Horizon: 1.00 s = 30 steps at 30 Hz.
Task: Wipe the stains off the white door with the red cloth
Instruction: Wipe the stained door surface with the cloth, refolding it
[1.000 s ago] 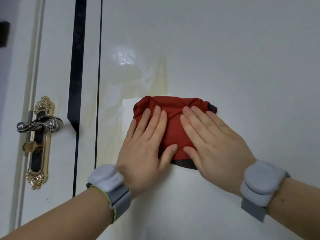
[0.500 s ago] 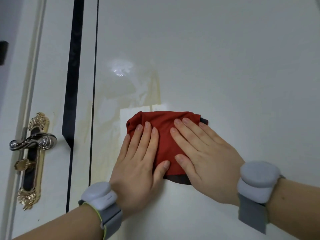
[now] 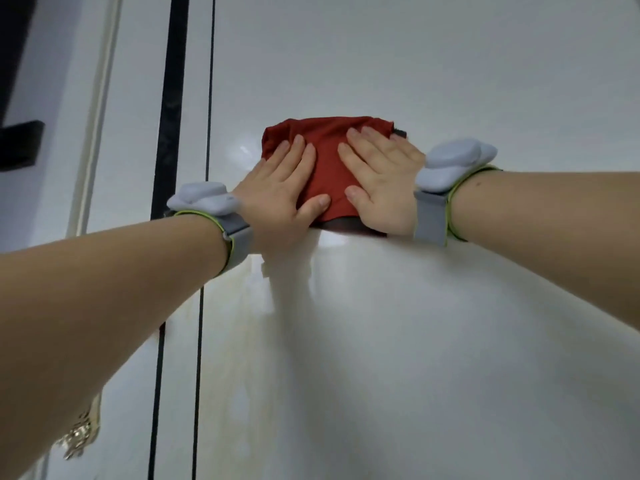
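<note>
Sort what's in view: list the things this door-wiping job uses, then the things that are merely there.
In use:
red cloth
white door, faint yellowish streaks low on it
left hand and right hand, both flat on the cloth

Merely there:
grey wristbands
gold handle plate
black stripe

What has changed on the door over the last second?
Both hands, left hand and right hand, pushed the red cloth up the white door, over the yellowish stains; faint streaks show lower down. Unchanged: both palms flat on the cloth, nothing let go.
</note>
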{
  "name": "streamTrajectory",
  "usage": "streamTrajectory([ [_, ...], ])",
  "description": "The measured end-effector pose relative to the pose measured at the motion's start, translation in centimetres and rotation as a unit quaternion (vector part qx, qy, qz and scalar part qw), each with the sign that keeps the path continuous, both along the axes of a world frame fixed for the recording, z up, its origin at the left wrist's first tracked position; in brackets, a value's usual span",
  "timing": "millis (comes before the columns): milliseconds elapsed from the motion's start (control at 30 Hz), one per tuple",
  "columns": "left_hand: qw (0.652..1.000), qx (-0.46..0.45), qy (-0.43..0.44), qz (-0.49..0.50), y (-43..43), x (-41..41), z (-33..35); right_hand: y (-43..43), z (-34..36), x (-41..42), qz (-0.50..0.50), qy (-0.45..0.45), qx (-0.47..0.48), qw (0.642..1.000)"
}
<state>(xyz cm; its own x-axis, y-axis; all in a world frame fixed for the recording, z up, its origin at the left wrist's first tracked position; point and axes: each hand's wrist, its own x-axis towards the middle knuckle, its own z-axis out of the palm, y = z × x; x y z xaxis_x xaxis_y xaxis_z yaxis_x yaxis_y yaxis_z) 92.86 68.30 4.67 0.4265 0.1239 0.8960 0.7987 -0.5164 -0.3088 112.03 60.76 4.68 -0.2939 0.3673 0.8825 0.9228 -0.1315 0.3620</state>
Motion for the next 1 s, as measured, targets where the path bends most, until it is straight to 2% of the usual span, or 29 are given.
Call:
streamTrajectory([
  [200,1.0,0.014,-0.016,-0.014,0.1,0.2,-1.7,-0.1,-1.1,0.0,-0.027,-0.019,0.017,0.999],
  [367,0.998,0.031,-0.035,-0.034,0.4,0.0,-4.3,-0.4,-3.1,0.0,-0.033,-0.031,-0.005,0.999],
  [1000,0.998,0.023,-0.025,-0.051,1.5,-0.9,-9.6,0.8,-8.3,-0.3,-0.012,-0.049,0.026,0.998],
])
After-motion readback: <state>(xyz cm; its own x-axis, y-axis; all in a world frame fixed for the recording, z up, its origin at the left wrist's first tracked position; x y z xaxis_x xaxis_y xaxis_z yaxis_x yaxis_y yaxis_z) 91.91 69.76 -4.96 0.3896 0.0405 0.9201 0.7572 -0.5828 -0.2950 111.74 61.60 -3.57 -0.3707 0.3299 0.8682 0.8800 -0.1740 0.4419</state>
